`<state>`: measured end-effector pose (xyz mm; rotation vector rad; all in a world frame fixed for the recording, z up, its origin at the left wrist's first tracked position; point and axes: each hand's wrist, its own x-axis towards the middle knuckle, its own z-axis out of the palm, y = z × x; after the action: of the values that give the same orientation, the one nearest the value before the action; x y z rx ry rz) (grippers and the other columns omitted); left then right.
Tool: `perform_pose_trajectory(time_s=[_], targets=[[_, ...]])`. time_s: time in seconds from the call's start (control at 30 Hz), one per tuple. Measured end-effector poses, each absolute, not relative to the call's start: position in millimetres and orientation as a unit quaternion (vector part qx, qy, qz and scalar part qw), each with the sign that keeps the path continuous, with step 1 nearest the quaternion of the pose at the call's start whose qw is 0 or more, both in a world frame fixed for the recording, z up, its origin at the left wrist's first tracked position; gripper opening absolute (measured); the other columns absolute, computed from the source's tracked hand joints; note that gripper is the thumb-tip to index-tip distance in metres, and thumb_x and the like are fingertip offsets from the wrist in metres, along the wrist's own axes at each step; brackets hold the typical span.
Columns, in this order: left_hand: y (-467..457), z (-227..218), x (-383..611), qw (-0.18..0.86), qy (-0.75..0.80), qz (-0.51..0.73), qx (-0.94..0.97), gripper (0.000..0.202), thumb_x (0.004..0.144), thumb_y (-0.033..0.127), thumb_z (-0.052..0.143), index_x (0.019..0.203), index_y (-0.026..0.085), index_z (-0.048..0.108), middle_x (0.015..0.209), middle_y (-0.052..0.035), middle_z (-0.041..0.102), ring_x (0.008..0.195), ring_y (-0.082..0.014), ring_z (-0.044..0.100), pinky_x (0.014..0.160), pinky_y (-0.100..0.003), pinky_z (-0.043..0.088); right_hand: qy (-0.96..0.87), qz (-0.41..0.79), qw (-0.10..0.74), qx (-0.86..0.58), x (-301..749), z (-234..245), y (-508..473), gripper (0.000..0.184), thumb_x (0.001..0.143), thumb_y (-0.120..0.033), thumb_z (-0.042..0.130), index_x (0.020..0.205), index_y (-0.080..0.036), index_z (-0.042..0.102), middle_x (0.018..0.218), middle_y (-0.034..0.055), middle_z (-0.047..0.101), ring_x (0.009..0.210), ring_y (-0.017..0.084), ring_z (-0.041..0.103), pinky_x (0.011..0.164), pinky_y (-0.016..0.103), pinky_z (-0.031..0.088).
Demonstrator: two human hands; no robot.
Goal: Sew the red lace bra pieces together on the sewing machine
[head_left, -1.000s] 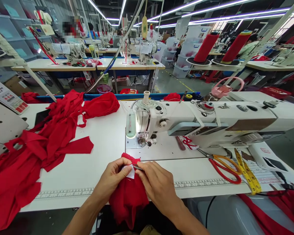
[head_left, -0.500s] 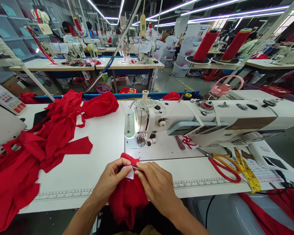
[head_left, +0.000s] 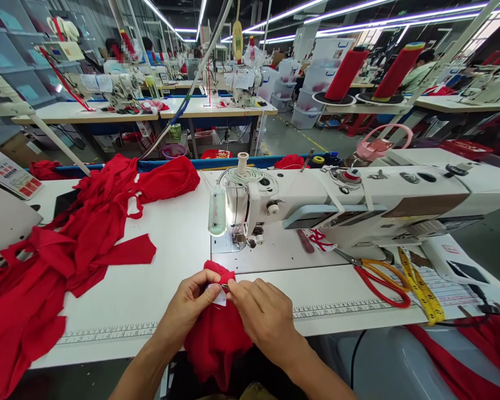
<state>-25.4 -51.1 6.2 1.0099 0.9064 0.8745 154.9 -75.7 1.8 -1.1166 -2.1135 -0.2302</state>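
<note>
A piece of red fabric [head_left: 217, 347] hangs over the table's front edge, its upper end lying on the tabletop. My left hand [head_left: 190, 303] pinches that fabric together with a small white label [head_left: 220, 298] between thumb and forefinger. From the right, my right hand [head_left: 263, 314] is closed around a small metal tool [head_left: 225, 286], of which only the slim tip shows. This tip touches the fabric just above the label. Behind both hands stands a white sewing machine [head_left: 358, 191], its needle area [head_left: 239, 239] beyond the red cloth.
A heap of red cloth pieces [head_left: 79, 239] covers the left side. Orange-and-red-handled scissors [head_left: 383, 280] and a yellow tape measure [head_left: 420, 286] lie at right. A printed ruler [head_left: 108, 334] runs along the front edge. Two red thread cones [head_left: 346, 75] stand behind the machine.
My right hand has shifted slightly left, bringing the metal tool's tip closer to my left fingertips. My left hand keeps its pinch on the fabric and label. The view has moved slightly.
</note>
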Motion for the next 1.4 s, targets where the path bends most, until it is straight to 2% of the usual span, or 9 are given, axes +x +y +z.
perform_pose_trajectory(time_s=[0.13,0.33,0.67,0.77,0.87,0.97,1.07,1.23,1.4], targets=[[-51,6,-25,0.689,0.412,0.393,0.449,0.029,0.086,0.046,0.074,0.092,0.018,0.066,0.090,-0.0026,0.062,0.082,-0.0159,0.050,0.076,-0.022,0.042,-0.822,-0.143,0.351,-0.425,156,0,-75,0.024,0.096,-0.010,0.057,0.119,-0.014,0.061,0.087,0.0044,0.074,0.065,0.015,0.056,0.058,0.033,0.038],[-51,4,-27,0.689,0.413,0.379,0.459,0.030,0.088,0.047,0.071,0.093,0.017,0.066,0.092,-0.0039,0.061,0.085,-0.0175,0.050,0.078,-0.024,0.043,-0.818,-0.194,0.362,-0.403,155,-3,-71,0.021,0.093,-0.011,0.061,0.114,-0.010,0.064,0.089,0.0050,0.075,0.065,0.014,0.056,0.056,0.033,0.033],[-51,2,-27,0.705,0.411,0.377,0.438,0.032,0.087,0.047,0.073,0.093,0.017,0.065,0.089,-0.0029,0.060,0.078,-0.0150,0.049,0.072,-0.022,0.043,-0.824,-0.195,0.364,-0.388,156,-8,-67,0.018,0.093,-0.010,0.061,0.111,-0.011,0.064,0.086,0.0049,0.073,0.063,0.014,0.057,0.054,0.033,0.033],[-51,2,-27,0.706,0.413,0.378,0.435,0.033,0.087,0.048,0.072,0.092,0.017,0.065,0.088,-0.0025,0.059,0.076,-0.0143,0.048,0.071,-0.022,0.042,-0.809,-0.093,0.405,-0.416,154,-11,-68,0.017,0.098,-0.012,0.054,0.113,-0.015,0.061,0.083,0.0034,0.072,0.065,0.014,0.060,0.059,0.030,0.039],[-52,1,-27,0.703,0.423,0.375,0.431,0.034,0.086,0.050,0.073,0.092,0.017,0.064,0.087,-0.0020,0.057,0.077,-0.0147,0.048,0.070,-0.022,0.042,-0.753,0.109,0.445,-0.472,155,-11,-68,0.015,0.101,-0.026,0.050,0.112,-0.019,0.057,0.088,0.0030,0.069,0.071,0.013,0.062,0.063,0.026,0.044],[-52,0,-27,0.690,0.428,0.381,0.442,0.034,0.086,0.051,0.073,0.092,0.019,0.063,0.086,-0.0012,0.055,0.076,-0.0146,0.047,0.068,-0.022,0.040,-0.658,0.309,0.436,-0.530,156,-6,-65,0.027,0.095,-0.047,0.058,0.099,-0.020,0.058,0.067,-0.0046,0.055,0.055,0.011,0.048,0.051,0.023,0.036],[-52,1,-25,0.663,0.428,0.387,0.477,0.032,0.087,0.049,0.071,0.091,0.019,0.063,0.088,-0.0019,0.057,0.080,-0.0160,0.048,0.072,-0.023,0.041,-0.586,0.455,0.412,-0.529,154,0,-59,0.036,0.090,-0.054,0.059,0.079,-0.020,0.056,0.054,-0.0092,0.032,0.050,0.009,0.029,0.046,0.024,0.023],[-51,6,-25,0.644,0.436,0.367,0.511,0.028,0.088,0.048,0.068,0.092,0.020,0.064,0.086,-0.0011,0.056,0.077,-0.0160,0.047,0.068,-0.023,0.040,-0.472,0.579,0.467,-0.473,147,3,-51,0.039,0.086,-0.052,0.065,0.071,-0.021,0.046,0.058,-0.0090,0.031,0.053,0.008,0.024,0.048,0.022,0.020],[-51,6,-23,0.626,0.442,0.374,0.522,0.029,0.088,0.047,0.068,0.086,0.018,0.062,0.080,-0.0001,0.053,0.073,-0.0150,0.043,0.066,-0.022,0.038,-0.392,0.626,0.493,-0.460,143,-2,-50,0.041,0.081,-0.050,0.073,0.071,-0.020,0.047,0.057,-0.0099,0.032,0.051,0.006,0.022,0.047,0.022,0.018]])
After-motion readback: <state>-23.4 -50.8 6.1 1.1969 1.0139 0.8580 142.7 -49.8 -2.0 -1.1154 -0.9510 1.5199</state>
